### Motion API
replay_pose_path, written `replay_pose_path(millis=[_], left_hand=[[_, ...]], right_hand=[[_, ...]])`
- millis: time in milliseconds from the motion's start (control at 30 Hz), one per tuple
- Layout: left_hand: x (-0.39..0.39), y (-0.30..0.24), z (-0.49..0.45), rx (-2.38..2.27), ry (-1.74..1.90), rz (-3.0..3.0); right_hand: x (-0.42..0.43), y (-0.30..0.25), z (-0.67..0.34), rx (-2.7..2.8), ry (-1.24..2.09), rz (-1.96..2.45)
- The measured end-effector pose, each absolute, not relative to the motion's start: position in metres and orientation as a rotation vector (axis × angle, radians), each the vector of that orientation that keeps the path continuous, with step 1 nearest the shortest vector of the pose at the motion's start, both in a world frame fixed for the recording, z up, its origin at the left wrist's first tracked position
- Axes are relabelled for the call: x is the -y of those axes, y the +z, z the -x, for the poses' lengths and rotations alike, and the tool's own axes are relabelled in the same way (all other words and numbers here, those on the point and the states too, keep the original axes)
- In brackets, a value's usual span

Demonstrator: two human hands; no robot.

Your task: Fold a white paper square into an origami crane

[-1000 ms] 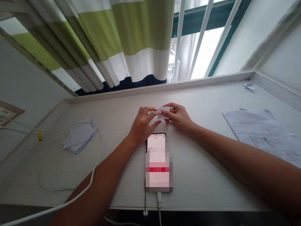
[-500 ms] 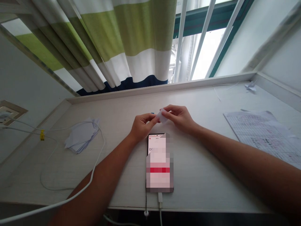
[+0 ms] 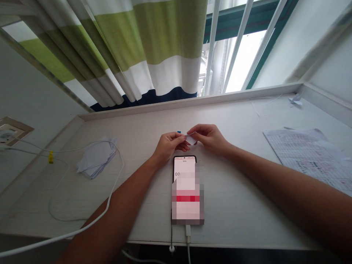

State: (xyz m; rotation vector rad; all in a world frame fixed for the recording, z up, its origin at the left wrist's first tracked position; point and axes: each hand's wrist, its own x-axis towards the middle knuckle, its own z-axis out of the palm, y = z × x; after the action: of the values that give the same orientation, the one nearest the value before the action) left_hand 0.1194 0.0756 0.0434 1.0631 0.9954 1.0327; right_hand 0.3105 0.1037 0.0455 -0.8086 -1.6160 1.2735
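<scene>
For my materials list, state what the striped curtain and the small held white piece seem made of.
Striped curtain: seemingly woven fabric, dull finish; it hangs in soft folds.
White piece: probably paper, matte; thin-edged, though thin card is possible.

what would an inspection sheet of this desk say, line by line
Surface: white desk, raised back edge
Job's things: small white paper, held
Clutter: paper stack left, written sheets right, phone central, small blue item beyond the left hand, unidentifiable
Hands: left hand and right hand both pinch the small white paper
Cables: white cable passes in front of the left forearm; charging plug in the phone
Surroundings: striped curtain, barred window
</scene>
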Motion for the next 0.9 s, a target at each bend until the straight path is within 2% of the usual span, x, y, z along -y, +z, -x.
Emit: replay_pose_path(millis=[267, 500, 700, 900], left_hand=[[-0.0762, 0.0431, -0.1195, -0.985, 1.038, -1.112], [-0.0765, 0.0409, -0.1243, -1.042, 1.197, -1.117], [-0.0725, 0.0396, -0.1284, -0.994, 1.167, -1.143], [-0.0717, 0.0392, -0.1271, -1.016, 1.145, -1.174]], right_hand=[[-0.1034, 0.0442, -0.3101, 1.598, 1.238, 0.808], [-0.1074, 0.0402, -0.3086, 1.384, 1.434, 0.811], [-0.1056, 0.0399, -0.3076, 1.465, 1.243, 0.879], [-0.1051, 0.0395, -0.3088, 1.481, 1.253, 0.849]])
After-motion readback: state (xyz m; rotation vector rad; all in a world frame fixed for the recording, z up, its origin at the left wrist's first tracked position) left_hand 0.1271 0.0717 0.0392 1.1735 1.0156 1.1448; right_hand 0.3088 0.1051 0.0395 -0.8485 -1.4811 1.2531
